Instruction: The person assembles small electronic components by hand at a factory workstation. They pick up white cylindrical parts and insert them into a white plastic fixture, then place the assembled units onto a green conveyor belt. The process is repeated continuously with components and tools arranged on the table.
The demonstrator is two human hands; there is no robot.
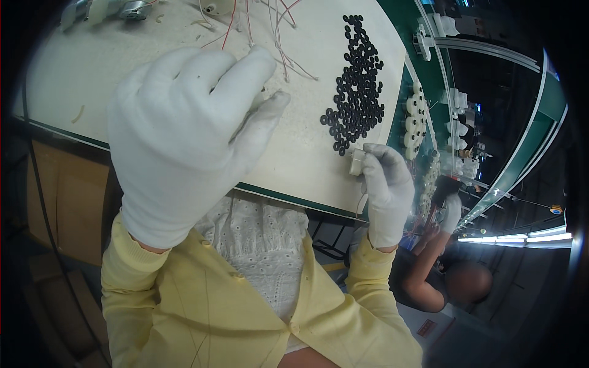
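My left hand [178,122], in a white glove, is raised over the table at the left, large in view. Its thumb and forefinger are pinched together, and what sits between them is mostly hidden. Lower and to the right, my gloved right hand [391,193] grips a small off-white block-shaped part [356,163] between thumb and fingers. A thin wire [361,205] hangs below this part at the table edge. Just beyond the right hand lies a long heap of small black rings [359,86]. Red and white wires [279,43] spread over the tabletop past my left hand.
The pale tabletop [307,165] has a green edge. Metal motor-like cylinders [135,10] stand at the far left. To the right, white parts with black rings [415,119] line a green surface. Another person's gloved hand [452,213] works there. A cardboard box [67,196] stands below left.
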